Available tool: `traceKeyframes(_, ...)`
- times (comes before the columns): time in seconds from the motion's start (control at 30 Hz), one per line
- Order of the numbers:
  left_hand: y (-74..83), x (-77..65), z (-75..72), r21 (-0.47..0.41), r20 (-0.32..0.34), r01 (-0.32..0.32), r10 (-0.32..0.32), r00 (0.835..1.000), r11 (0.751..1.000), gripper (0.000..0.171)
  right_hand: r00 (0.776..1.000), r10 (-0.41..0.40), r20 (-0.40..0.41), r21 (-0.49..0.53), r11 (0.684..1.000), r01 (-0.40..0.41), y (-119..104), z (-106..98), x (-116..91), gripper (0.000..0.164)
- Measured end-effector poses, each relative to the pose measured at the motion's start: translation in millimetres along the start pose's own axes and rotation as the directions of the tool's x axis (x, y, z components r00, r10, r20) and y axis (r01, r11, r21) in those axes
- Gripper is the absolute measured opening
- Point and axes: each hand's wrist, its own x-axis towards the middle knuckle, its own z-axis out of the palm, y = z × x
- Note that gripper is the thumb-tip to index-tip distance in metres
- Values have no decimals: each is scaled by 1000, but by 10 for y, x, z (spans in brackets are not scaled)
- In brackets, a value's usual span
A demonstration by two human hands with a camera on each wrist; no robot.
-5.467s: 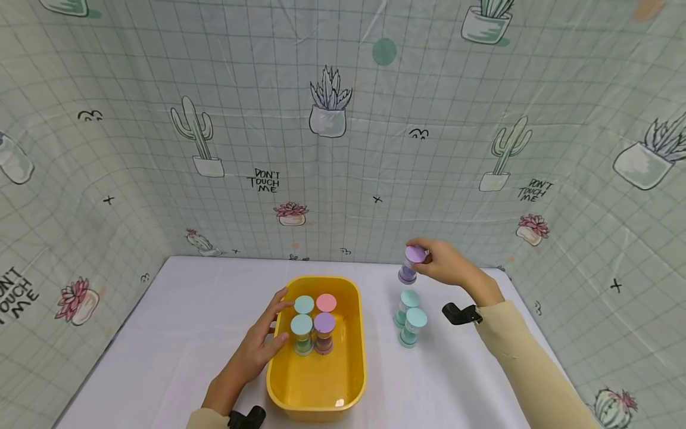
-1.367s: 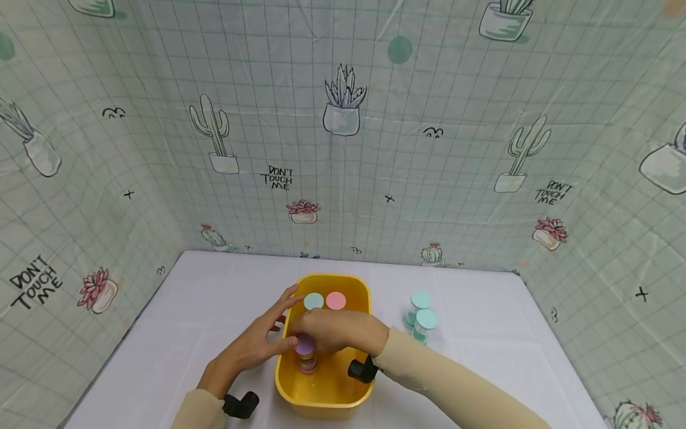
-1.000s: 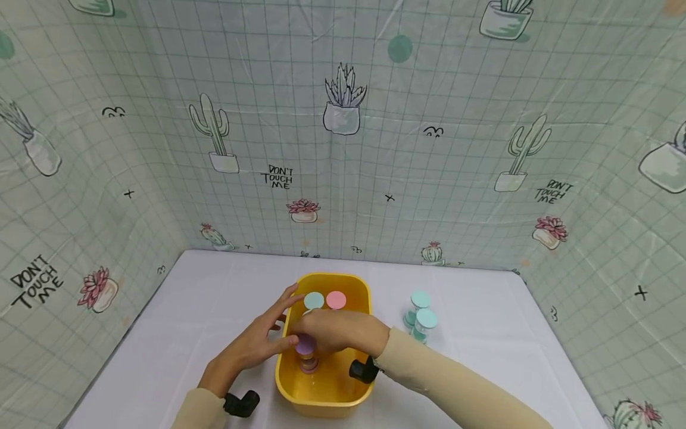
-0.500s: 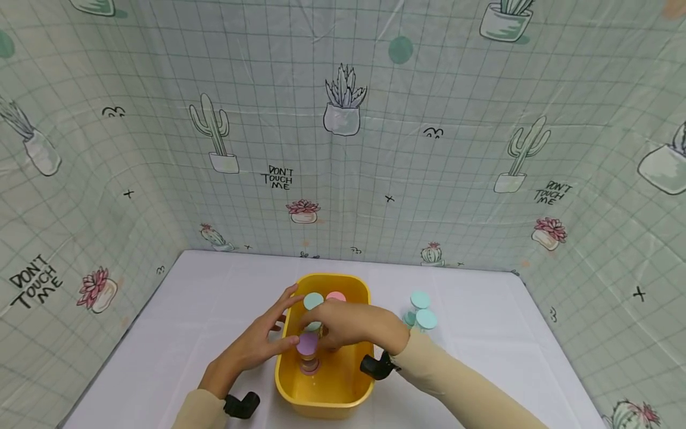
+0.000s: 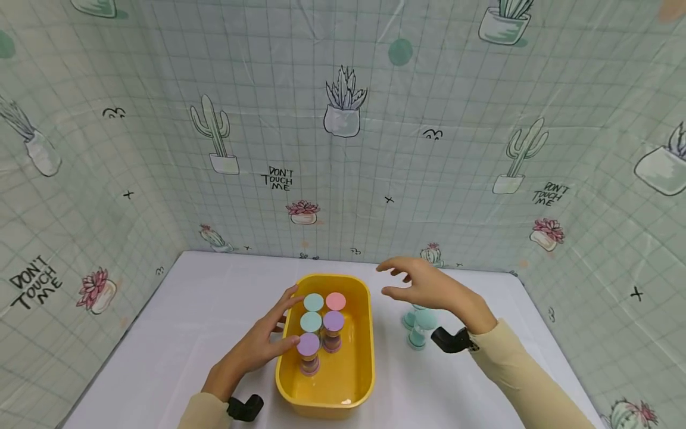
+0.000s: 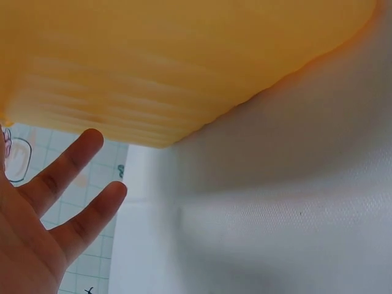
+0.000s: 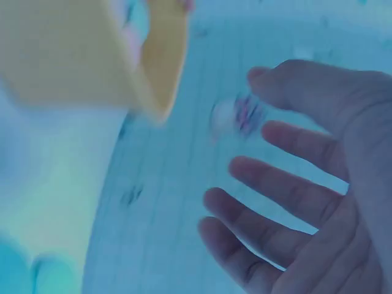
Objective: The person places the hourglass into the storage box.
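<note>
Currently, the yellow tub (image 5: 337, 384) holds five upright hourglasses (image 5: 333, 323).

The white tabletop (image 5: 203, 304) spreads toward 6 o'clock. Beyond it, a pale gridded cloth (image 5: 375, 161) rises at 12 and wraps round toward 9 and 3 (creased here and there). Printed on it are a spiky potted plant (image 5: 343, 113) at 12, a green dot (image 5: 400, 52) near 1, a tall cactus (image 5: 215, 131) at 10, with "DON'T TOUCH ME" lettering (image 5: 278, 178) closer in, and a round cactus (image 5: 626, 415) at 4.
</note>
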Motion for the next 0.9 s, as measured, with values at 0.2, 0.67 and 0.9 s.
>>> traceKeyframes(0.2, -9, 8, 10, -4, 0, 5, -5, 1000, 1000, 70, 991, 133, 7, 23, 991, -133, 491, -42, -151, 56)
traceKeyframes(0.67, -27, 2, 14, -8, -2, 5, -5, 1000, 1000, 69, 939, 331, 98, 8, 943, -333, 907, 230, -262, 66)
traceKeyframes(0.9, -25, 2, 17, -15, -4, 9, -9, 1000, 1000, 70, 935, 337, 109, 17, 940, -341, 918, 332, -240, 54)
